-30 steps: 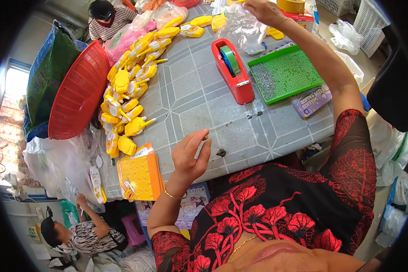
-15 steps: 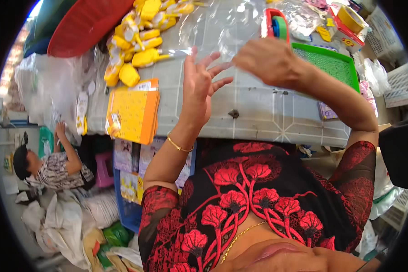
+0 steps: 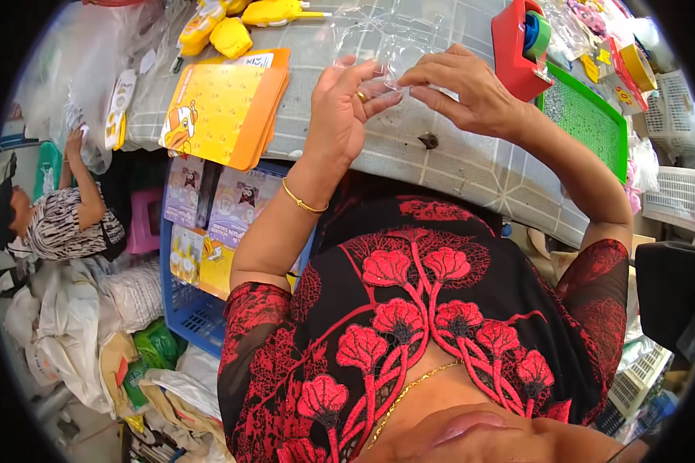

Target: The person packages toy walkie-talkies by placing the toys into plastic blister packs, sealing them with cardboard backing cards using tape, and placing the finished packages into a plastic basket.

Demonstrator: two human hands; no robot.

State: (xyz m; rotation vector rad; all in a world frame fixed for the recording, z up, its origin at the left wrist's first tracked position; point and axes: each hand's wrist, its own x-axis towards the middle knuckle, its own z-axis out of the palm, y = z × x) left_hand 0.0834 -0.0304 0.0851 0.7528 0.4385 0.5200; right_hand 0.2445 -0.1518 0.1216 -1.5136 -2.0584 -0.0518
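My left hand and my right hand meet over the grey table. Between them is a clear moulded plastic shell, its edges hard to make out. The left fingers curl around its near end, and a ring shows on one of them. My right thumb and fingers pinch the same end from the other side. Left of my left hand lies a stack of yellow-orange cards with a cartoon duck. Beyond the stack are several yellow plastic items, one with a thin white stem.
A red tape dispenser stands right of my right hand, beside a green tray. A small dark lump lies near the table edge. Below left is a blue crate of packaged cards. Another person works at far left.
My hands have come together at the clear shell; the right hand has dropped from its raised, blurred position and now pinches it. The view has also shifted, so the table contents sit differently.
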